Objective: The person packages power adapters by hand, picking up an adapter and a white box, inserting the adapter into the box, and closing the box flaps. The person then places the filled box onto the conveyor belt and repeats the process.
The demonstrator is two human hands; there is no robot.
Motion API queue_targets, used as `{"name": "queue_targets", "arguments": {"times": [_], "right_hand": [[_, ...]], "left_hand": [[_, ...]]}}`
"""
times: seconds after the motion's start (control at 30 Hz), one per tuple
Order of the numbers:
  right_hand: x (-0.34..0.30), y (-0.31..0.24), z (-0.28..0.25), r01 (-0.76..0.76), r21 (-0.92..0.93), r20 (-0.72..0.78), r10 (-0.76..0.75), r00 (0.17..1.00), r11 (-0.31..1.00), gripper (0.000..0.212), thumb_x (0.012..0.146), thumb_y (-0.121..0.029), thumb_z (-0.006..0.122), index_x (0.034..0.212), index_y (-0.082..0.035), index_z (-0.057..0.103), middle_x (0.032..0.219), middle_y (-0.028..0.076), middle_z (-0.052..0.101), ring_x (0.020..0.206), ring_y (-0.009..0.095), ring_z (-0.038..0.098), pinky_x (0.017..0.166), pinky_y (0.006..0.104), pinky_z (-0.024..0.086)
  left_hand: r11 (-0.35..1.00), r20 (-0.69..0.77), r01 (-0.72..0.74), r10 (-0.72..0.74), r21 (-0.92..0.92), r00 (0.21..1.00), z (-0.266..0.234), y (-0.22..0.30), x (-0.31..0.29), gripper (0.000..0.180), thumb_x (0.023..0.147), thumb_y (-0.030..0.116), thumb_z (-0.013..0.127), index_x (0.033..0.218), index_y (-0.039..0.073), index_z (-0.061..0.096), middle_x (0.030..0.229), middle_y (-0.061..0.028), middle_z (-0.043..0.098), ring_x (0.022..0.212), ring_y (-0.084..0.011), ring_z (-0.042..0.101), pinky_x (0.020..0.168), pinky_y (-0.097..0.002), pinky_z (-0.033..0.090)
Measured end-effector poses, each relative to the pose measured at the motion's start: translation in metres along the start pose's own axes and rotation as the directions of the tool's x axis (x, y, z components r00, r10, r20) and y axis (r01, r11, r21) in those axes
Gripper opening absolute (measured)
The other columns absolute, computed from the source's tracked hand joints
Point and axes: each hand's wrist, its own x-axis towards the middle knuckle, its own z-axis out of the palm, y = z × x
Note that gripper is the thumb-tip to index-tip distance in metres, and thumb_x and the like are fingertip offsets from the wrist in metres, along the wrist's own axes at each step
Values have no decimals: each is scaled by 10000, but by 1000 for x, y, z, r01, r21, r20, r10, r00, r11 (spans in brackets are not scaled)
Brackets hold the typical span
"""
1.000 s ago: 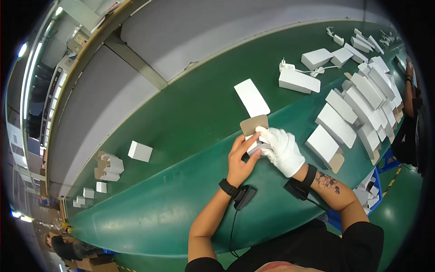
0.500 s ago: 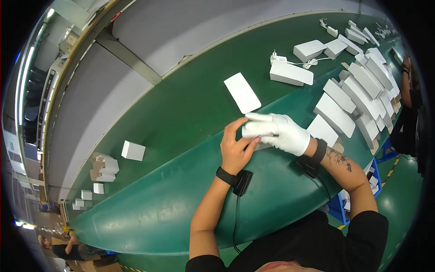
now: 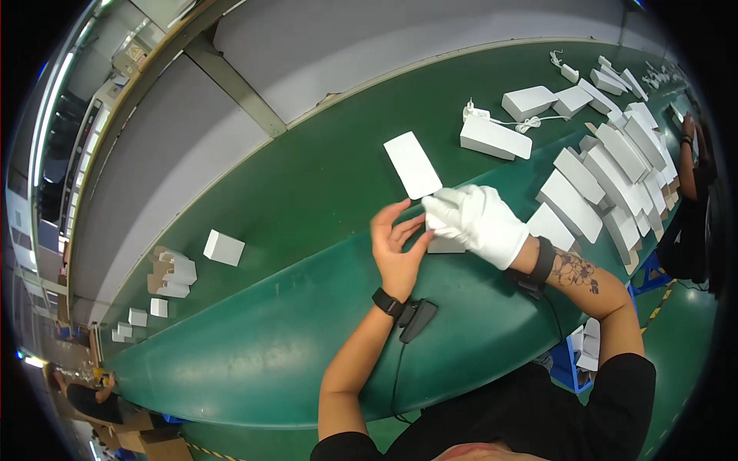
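Note:
Over the near strip of green surface, my bare left hand point(image 3: 397, 247) curls its fingers and thumb round the left end of a small white box point(image 3: 446, 245). My right hand point(image 3: 480, 227), in a white glove, is closed over the top of the same box, its fingertips bunched near its left end. Most of that box is hidden beneath the glove. Just beyond my hands lies another white box point(image 3: 413, 165), flat on the green belt. Black bands with small dark devices circle both my wrists.
Many white cartons point(image 3: 607, 165) are heaped to the right. A white charger with cable point(image 3: 530, 123) lies among boxes at the far right. Several small white boxes point(image 3: 224, 247) stand on the left. A blue bin point(image 3: 567, 365) sits beside me, and co-workers are at both ends.
The gloved fingers have drawn in from stretched to bunched over the box. My left fingers have spread slightly and shifted. The view has tilted a little.

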Motion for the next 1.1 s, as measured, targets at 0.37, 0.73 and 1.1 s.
{"name": "queue_targets", "arguments": {"times": [0.37, 0.73, 1.1], "right_hand": [[-8, 9, 12, 51, -41, 96, -47, 994, 998, 399, 938, -267, 460, 1272, -51, 501, 1144, 132, 587, 873, 311, 577, 736, 393, 481], [-3, -5, 9, 78, 186, 25, -84, 996, 979, 554, 923, -362, 509, 1308, 27, 428, 1180, 190, 576, 967, 366, 584, 848, 396, 480], [70, 66, -38, -495, -216, 97, 523, 847, 842, 424, 828, -416, 578, 984, -30, 665, 1006, 214, 649, 878, 371, 635, 795, 432, 501]], "left_hand": [[892, 350, -16, -161, 452, 923, -2, -21, 8, 644, 658, 257, 827, 1159, 28, 494, 1066, -164, 639, 972, -302, 642, 826, -361, 502], [882, 361, -54, -135, 469, 923, -16, -20, 10, 675, 643, 309, 840, 1159, 38, 500, 1078, -159, 638, 980, -314, 637, 823, -374, 502], [783, 84, -318, 325, 534, 942, -75, 32, 67, 536, 669, 127, 822, 1102, 34, 520, 1055, -94, 571, 967, -210, 569, 850, -345, 470]]}}
